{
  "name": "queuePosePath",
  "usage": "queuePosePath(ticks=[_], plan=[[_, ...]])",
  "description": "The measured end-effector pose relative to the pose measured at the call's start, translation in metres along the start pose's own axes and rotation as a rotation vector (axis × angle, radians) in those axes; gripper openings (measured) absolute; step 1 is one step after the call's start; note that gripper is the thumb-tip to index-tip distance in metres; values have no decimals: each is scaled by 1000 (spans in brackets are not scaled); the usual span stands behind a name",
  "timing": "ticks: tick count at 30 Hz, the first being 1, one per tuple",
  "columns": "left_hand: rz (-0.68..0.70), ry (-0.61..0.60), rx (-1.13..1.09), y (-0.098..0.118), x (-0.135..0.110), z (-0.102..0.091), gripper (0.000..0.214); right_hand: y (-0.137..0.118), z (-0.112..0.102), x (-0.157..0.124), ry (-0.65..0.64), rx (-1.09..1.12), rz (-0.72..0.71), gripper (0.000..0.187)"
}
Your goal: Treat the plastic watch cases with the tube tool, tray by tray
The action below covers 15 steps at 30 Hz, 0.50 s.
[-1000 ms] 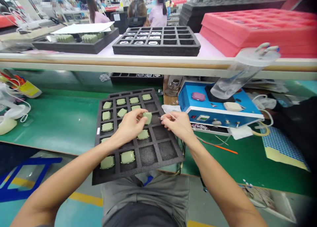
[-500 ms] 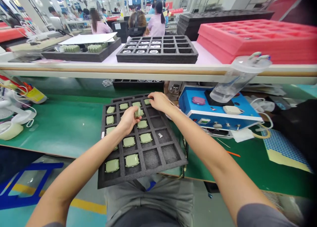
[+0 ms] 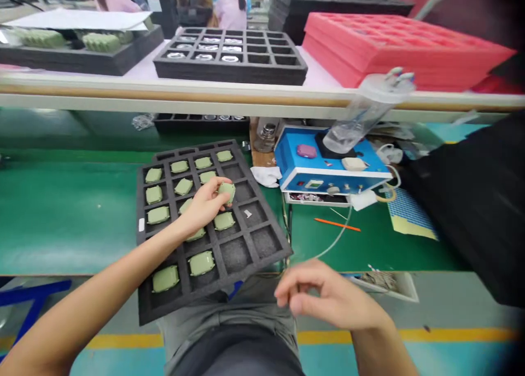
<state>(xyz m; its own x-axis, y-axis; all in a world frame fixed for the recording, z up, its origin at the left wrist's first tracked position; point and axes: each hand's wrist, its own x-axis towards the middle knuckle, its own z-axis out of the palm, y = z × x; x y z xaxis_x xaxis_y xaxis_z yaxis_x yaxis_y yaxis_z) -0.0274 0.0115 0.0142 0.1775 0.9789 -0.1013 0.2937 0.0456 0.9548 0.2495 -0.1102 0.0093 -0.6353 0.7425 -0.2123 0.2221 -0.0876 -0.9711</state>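
Observation:
My left hand (image 3: 209, 202) is closed on a pale green watch case (image 3: 227, 193), a rounded square with small lugs, held between thumb and fingers over the black foam tray (image 3: 141, 302). Several like it lie in the tray's compartments, among them one watch case (image 3: 202, 262) in the front row. The tray rests on the bench and juts past its front edge above my lap. Off the tray's front right corner is my right hand (image 3: 328, 294), fingers loosely curled and thumb apart, with nothing visible in it.
A blue control box (image 3: 332, 168) with a clear cylinder (image 3: 353, 119) on top stands right of the tray. An orange stick (image 3: 337, 224) lies before it. The shelf above carries a black compartment tray (image 3: 229, 72) and red foam trays (image 3: 394, 53). A thin tube hangs near my right hand.
My right hand has left the tray's far side and come back toward my body. My left hand still holds a watch case over the tray. The view has shifted right.

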Motion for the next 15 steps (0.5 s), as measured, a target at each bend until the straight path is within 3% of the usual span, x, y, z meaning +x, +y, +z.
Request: queuePosePath(ticks=[3,5,7,9,11,15], plan=[[166,-17,406,-7,13,0,37,25,5,-25,28,29,205,37],[240,-18,588,-9,19,2,39,43,5,-33,193,135,320,48],[259,-27,665,-9,19,4,40,56,4,-34,459,259,356,54],[274,-27,752,-8,17,6,40,63,4,-29,681,413,315,63],[283,-12,834,-5,17,6,39,64,4,-20,791,600,221,69],[243,74,959,7,44,-7,42,60,4,2,941,842,24,46]])
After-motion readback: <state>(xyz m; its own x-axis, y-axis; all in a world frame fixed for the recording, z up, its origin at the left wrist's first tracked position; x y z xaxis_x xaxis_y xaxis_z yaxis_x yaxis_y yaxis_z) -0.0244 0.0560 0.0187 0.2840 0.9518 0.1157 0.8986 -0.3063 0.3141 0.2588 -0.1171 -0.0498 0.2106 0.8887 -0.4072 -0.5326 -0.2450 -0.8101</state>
